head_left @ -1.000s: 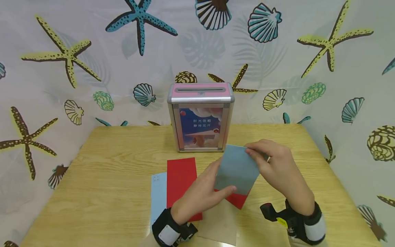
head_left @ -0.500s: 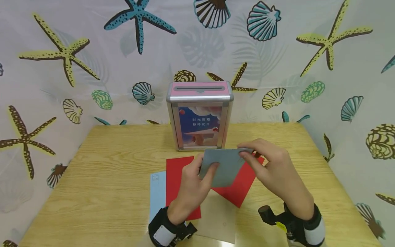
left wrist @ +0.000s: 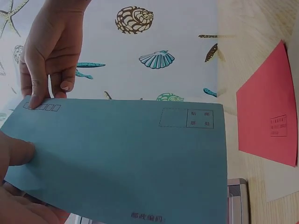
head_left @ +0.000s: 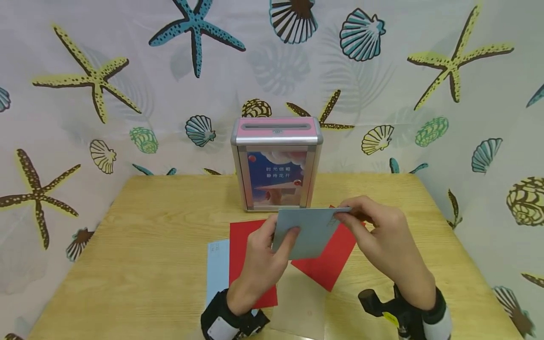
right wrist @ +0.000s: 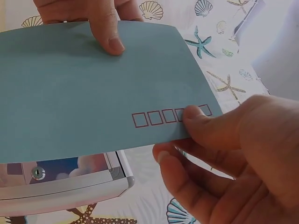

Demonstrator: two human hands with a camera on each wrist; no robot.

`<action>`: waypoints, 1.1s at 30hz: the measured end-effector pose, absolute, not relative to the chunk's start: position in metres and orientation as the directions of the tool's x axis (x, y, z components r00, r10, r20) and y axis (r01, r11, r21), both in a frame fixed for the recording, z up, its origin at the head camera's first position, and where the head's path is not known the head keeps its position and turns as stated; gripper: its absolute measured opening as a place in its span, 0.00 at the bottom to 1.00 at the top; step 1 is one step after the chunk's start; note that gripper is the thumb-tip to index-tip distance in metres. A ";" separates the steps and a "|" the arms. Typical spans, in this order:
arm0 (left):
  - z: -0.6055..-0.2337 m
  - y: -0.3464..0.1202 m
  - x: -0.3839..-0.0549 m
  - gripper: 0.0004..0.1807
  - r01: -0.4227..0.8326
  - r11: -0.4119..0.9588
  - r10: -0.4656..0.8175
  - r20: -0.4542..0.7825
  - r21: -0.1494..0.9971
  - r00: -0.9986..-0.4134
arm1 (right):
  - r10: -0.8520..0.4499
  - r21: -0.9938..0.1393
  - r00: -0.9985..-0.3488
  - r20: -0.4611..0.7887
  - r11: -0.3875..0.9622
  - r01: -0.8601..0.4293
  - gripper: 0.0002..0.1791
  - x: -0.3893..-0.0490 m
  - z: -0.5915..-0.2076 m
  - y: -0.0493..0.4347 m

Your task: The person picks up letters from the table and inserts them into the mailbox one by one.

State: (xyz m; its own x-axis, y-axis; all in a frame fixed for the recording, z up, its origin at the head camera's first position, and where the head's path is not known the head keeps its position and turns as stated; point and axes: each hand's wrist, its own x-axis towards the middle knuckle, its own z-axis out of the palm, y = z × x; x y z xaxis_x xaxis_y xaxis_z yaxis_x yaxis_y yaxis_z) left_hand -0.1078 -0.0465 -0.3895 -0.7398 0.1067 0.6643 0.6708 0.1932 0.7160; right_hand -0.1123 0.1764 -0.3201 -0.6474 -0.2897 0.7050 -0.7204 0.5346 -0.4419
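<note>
A blue-grey envelope (head_left: 308, 233) is held up over the table by both hands, its long top edge facing the box. My left hand (head_left: 261, 264) grips its left side, thumb flat on the near face. At the upper right corner my right hand (head_left: 382, 231) pinches it between thumb and fingers. In the right wrist view the right thumb covers part of the red postcode squares (right wrist: 161, 116). The left wrist view shows a printed stamp frame (left wrist: 200, 119) at the envelope's other end. Below it lies a red envelope (head_left: 329, 264), partly hidden.
A mailbox (head_left: 277, 139) with a pink slotted top stands at the back middle of the wooden table (head_left: 157, 245). Left of the hands, another red envelope (head_left: 240, 245) overlaps a light blue envelope (head_left: 217, 269). A beige envelope (head_left: 301, 302) lies at the front.
The blue-grey envelope has turned from slanted to nearly level and shifted left. My left hand has moved from its lower edge up to its left side. In the last half second little has moved.
</note>
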 end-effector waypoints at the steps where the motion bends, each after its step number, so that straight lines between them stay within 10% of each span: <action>1: -0.390 -0.047 -0.109 0.15 0.670 0.197 0.110 0.663 0.716 -0.740 | -0.282 -0.439 -0.640 0.715 0.531 -0.725 0.18 -0.113 -0.321 0.177; 16: -0.401 -0.073 -0.138 0.16 0.575 0.389 0.276 0.505 0.719 -0.818 | -0.123 -0.477 -0.564 0.817 0.406 -0.779 0.06 -0.111 -0.321 0.181; 33: -0.389 -0.077 -0.133 0.18 0.583 0.321 0.217 0.542 0.746 -0.812 | -0.291 -0.376 -0.549 0.783 0.482 -0.791 0.20 -0.115 -0.327 0.162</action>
State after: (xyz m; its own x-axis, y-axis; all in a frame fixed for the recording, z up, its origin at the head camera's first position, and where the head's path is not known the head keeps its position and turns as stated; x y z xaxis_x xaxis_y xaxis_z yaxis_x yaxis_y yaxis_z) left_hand -0.1326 -0.0774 -0.3887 -0.8121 0.2171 0.5416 0.5834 0.3205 0.7463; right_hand -0.1152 0.1619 -0.3265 -0.5494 -0.2906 0.7834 -0.7914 0.4817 -0.3764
